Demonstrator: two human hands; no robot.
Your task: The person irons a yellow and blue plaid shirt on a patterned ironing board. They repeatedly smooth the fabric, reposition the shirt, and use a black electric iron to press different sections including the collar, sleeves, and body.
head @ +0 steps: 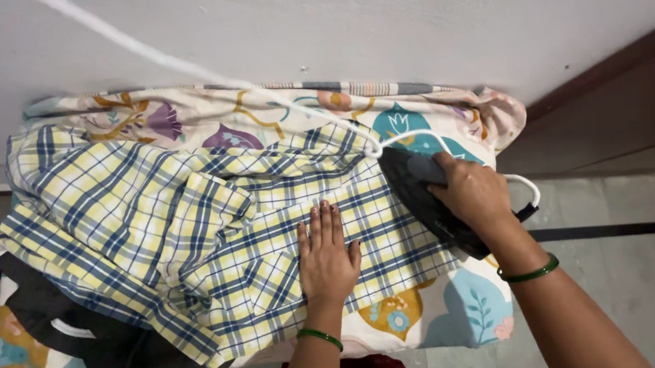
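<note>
head view looks straight down on both hands at work over a padded bench. right hand (472, 189) has its grip wrapped tight around the handle of a dark iron (424, 199), fingers curled over the top so the handle itself is mostly covered; the iron's soleplate faces down onto the cloth and cannot be seen. left hand (326, 257) lies flat with fingers pressed together and straight, thumb slightly out, palm down on the checked shirt (189, 228), holding nothing, just left of the iron and close to it.

a white cord (175, 63) runs from the iron's rear up and away to the upper left, where it blurs and leaves the picture; a short loop of it shows behind the right wrist. both forearms are cut off by the lower edge. each wrist carries a green bangle (319, 337).

the shirt is yellow, white and blue plaid, smooth under the left palm and rumpled in folds farther left of it. beyond those folds a black garment (80, 332) sticks out from under the shirt. under everything lies a floral cover (464, 306) on the bench, its far edge against a white wall (407, 11).
</note>
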